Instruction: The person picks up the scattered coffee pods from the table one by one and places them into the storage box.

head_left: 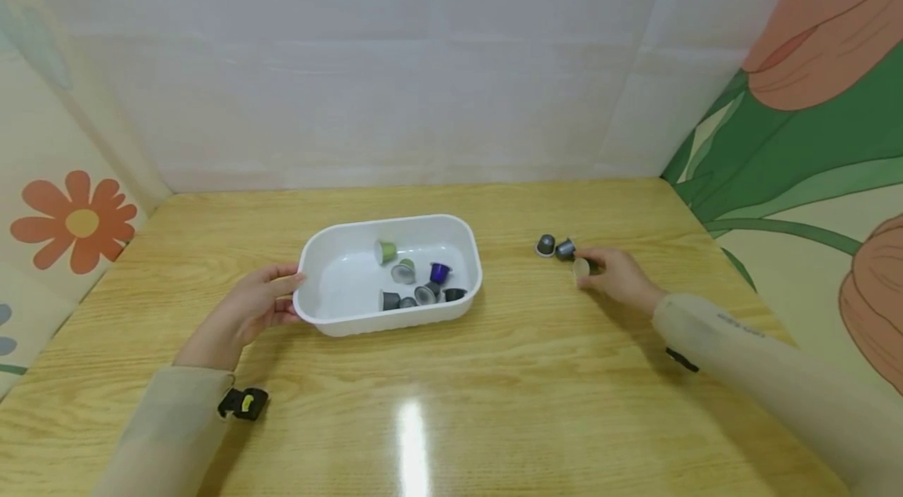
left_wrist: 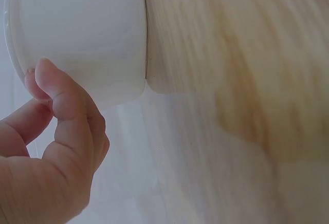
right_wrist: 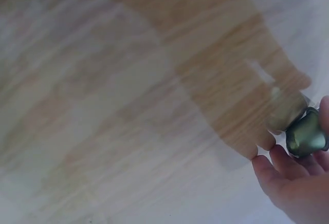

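My left hand (head_left: 254, 305) grips the left end of a white plastic tub (head_left: 337, 281), thumb over the rim and fingers against the outer wall. In the left wrist view, its fingertips meet at the rim of the tub (left_wrist: 82, 34). Inside the tub lie several coffee capsules, among them a light green capsule (head_left: 386, 251) and a purple capsule (head_left: 439, 273). On the right, my right hand (head_left: 624, 280) pinches a green coffee capsule (right_wrist: 307, 135), its pale lid facing left in the head view. Just beyond those fingertips lies a grey-blue capsule (head_left: 565, 249).
Beside the grey-blue capsule, a dark grey capsule (head_left: 545, 244) stands lid down on the wooden table (head_left: 508, 371). A white backdrop (head_left: 409, 89) rises behind the table. Flower-printed cloth (head_left: 797, 168) hangs at both sides.
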Motion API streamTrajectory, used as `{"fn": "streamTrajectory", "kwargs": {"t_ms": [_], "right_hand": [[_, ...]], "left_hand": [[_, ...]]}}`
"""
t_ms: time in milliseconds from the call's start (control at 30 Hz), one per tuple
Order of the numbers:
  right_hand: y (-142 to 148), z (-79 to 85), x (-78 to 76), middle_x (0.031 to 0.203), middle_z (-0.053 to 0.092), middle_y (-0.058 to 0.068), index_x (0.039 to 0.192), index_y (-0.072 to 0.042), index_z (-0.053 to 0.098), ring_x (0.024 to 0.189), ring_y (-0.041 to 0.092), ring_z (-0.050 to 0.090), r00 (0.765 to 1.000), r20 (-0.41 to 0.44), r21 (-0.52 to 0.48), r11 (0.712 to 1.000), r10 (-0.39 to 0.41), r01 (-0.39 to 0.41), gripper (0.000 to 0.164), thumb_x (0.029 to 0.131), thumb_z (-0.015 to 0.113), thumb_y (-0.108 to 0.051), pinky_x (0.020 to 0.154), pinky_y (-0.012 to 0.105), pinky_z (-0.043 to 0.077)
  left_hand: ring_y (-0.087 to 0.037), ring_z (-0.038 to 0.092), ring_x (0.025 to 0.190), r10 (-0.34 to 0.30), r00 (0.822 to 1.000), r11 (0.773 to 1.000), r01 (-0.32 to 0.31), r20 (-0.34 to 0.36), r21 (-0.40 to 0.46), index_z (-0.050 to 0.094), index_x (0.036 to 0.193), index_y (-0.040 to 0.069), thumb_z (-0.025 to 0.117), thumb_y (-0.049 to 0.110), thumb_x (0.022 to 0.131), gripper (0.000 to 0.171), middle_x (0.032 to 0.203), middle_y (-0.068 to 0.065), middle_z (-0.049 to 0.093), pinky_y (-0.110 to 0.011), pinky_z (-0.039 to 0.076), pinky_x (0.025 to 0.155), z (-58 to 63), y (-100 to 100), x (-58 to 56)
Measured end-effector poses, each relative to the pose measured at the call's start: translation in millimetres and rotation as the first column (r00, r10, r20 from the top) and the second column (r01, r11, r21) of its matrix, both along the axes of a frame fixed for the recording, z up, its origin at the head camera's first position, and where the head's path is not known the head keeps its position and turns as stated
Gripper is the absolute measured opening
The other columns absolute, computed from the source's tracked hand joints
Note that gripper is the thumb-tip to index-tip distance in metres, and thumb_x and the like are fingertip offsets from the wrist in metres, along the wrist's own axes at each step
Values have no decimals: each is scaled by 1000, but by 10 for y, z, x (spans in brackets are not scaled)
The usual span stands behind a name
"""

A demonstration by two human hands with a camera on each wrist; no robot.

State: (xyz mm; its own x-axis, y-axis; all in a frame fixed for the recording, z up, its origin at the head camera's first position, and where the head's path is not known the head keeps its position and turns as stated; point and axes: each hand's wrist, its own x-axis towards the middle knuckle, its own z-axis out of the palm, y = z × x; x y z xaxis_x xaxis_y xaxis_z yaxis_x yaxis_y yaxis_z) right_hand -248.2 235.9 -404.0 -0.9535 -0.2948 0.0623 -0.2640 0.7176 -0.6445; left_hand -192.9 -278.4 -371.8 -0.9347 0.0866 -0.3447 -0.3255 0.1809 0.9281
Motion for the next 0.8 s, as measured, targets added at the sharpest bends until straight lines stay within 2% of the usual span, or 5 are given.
{"fn": "streamTrajectory", "kwargs": {"t_ms": [233,400,600,800], "right_hand": [[-7,-6,6,134,48,32,127,14,54,126,48,42,1000,4,15,1000,-9,9,50,84,74,-2,106,56,34],[-13,24,29,136,47,31,129,13,53,128,47,41,998,42,-14,999,-36,37,52,85,74,-4,107,56,33],[-31,81,97,130,53,31,130,13,52,120,46,50,997,37,-58,996,-64,66,50,88,72,-6,101,54,41],[-58,166,165,131,53,30,134,11,49,118,42,53,990,88,-110,986,-114,123,53,90,70,-11,99,50,45]], "left_hand": [[-10,60,66,2,1000,1000,-2,-3,-1,31,135,-9,46,19,104,44,85,1,58,-23,56,62,-8,-5,14],[-10,60,66,4,1000,1000,-4,-4,-3,31,136,-9,46,19,104,45,86,1,58,-23,56,62,-13,-9,18],[-10,60,66,6,1000,1000,-6,-2,4,33,134,-8,47,20,104,43,86,0,58,-23,56,62,-11,-12,13],[-10,59,66,-4,1000,1000,4,-4,3,32,135,-8,46,19,104,43,85,0,58,-23,56,62,-1,-3,9]]}}
